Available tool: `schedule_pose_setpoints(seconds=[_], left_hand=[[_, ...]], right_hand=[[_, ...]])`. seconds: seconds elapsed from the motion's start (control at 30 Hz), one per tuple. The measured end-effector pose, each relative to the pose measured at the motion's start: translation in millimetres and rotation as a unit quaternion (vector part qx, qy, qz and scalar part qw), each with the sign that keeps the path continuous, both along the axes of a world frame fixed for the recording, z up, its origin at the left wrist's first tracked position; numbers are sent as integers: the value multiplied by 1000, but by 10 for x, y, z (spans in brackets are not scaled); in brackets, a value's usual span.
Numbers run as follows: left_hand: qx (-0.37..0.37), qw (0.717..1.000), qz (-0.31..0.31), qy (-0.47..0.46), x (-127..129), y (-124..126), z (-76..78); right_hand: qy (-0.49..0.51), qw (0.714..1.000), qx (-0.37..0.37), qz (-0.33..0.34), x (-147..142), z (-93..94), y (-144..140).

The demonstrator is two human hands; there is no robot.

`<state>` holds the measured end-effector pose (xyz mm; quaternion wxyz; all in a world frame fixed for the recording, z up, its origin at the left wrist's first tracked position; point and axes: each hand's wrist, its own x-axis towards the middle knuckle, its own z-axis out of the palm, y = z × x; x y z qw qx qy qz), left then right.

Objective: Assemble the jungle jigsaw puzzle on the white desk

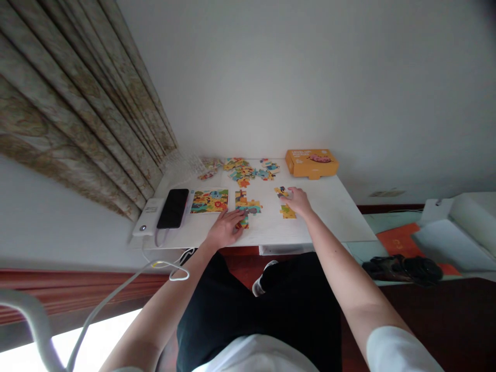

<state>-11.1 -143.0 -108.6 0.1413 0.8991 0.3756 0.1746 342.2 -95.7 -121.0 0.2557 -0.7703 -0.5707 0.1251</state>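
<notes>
Worktop (335, 209), white, agst wall; clock read from its ctr, 12 = wall side.

- Joined puzzle section (245, 204): approx. ctr, irregular outline, lower end by left hand.
- Left hand (226, 229): at 7, fingers loosely spread, tips resting on section's lower part; nothing gripped.
- Right hand (300, 202): at 3, thumb & forefinger part-closed over small puzzle group (288, 211); poss. a pinch, but too small in view to tell.
- Loose pieces (242, 170): heap at 12, several overlapping.
- Ref. picture card (209, 200): at 9, face up, just beside section.
- Phone (173, 208): further out at 9, on edge of white box (149, 217), cable attached.
- Orange puzzle box (312, 163): at 2, nr wall.
- Clear plastic packaging (182, 166): at 10, by curtain (87, 98).

Handling notes (judgement): keep left fingers flat, light pressure, so tabs don't lift. Turn small group to match card bef. pushing; line up tab w/ socket, press straight down. Don't force; bent card tabs fray.
</notes>
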Motion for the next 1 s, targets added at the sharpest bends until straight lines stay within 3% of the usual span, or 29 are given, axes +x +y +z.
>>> schedule_pose_setpoints(seconds=[0.2, 0.37, 0.6, 0.87, 1.0], left_hand=[[-1, 1000, -1, 1, -3, 4, 18], [-1, 1000, -3, 1, 0, -2, 32], [1, 1000, -15, 1, 12, -8, 72], [3, 1000, -21, 4, -3, -13, 88], [15, 1000, -18, -4, 40, 6, 94]], right_hand=[[91, 996, -6, -4, 110, -40, 157], [147, 988, -22, 51, 334, -39, -131], [107, 983, -28, 147, 228, -41, -607], [42, 986, -28, 157, 90, 13, -692], [30, 985, 10, 168, 3, 10, -739]])
